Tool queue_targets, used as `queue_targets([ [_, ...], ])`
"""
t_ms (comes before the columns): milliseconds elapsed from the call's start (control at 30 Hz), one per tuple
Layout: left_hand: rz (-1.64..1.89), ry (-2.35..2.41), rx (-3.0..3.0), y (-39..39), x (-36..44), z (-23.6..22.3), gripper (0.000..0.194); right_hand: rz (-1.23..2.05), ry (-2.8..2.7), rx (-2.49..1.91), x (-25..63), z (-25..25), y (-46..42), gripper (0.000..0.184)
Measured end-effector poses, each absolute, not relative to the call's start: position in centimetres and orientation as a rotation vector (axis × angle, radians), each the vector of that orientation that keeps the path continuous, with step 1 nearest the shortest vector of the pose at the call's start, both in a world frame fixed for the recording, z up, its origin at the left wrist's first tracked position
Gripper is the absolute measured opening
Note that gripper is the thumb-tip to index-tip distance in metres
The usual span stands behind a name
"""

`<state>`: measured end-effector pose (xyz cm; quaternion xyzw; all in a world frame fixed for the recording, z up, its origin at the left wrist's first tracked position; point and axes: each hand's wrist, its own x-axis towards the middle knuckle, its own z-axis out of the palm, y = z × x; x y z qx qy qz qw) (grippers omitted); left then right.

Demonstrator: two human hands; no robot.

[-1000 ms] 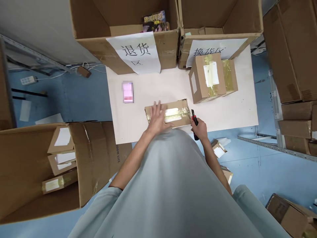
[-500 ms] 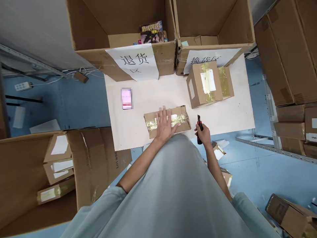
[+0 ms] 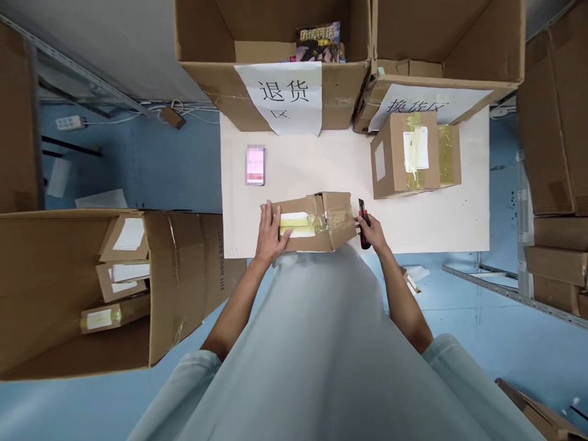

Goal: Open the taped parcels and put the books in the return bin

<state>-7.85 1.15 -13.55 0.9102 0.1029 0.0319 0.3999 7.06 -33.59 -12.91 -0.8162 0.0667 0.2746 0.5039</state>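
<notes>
A small taped cardboard box point(image 3: 316, 229) lies at the table's near edge, its white label and shiny tape facing up. My left hand point(image 3: 270, 237) grips its left end, the fingers pointing away from me and the thumb over the label. Just off the box's right end, my right hand point(image 3: 374, 233) is closed around a black and red utility knife point(image 3: 364, 228), whose tip points away from me. Some right-hand fingers come close to the box; whether they touch it, I cannot tell.
Two large open cartons with paper signs, a left carton point(image 3: 342, 92) and a right carton point(image 3: 500, 82), stand along the table's point(image 3: 312, 162) back. Taped boxes point(image 3: 404, 159) sit at right, a phone point(image 3: 255, 165) at left. A big carton point(image 3: 184, 275) holding parcels stands lower left.
The small box has turned, showing its label and right end differently. My left hand has shifted from its middle to its left end. The knife is nearer the box's right end.
</notes>
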Motion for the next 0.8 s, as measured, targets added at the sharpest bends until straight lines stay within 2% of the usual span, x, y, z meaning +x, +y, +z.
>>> queue_targets([
  [133,0.076,0.237,2.308,0.9,-8.8,-10.4,0.093,0.581,0.024,-2.047,7.0,-11.5,-31.5,0.057],
  [267,0.096,0.186,2.234,-3.6,-8.6,-4.9,0.075,0.612,0.006,-1.974,6.5,-9.5,-30.0,0.061],
  [433,0.091,0.343,2.091,-7.5,-7.8,-0.8,0.086,0.586,-0.05,-1.999,5.7,-5.3,-28.7,0.06],
  [533,0.139,0.367,2.018,-7.2,-7.4,-0.9,0.083,0.481,-0.128,-2.133,5.3,-2.2,-28.8,0.054],
  [667,0.127,0.447,1.909,-5.7,-7.4,-3.3,0.079,0.429,-0.201,-2.269,4.6,0.7,-28.6,0.048],
  [800,0.13,0.557,1.96,-5.8,-7.2,-5.0,0.096,0.449,-0.246,-2.38,4.0,0.9,-27.9,0.045],
])
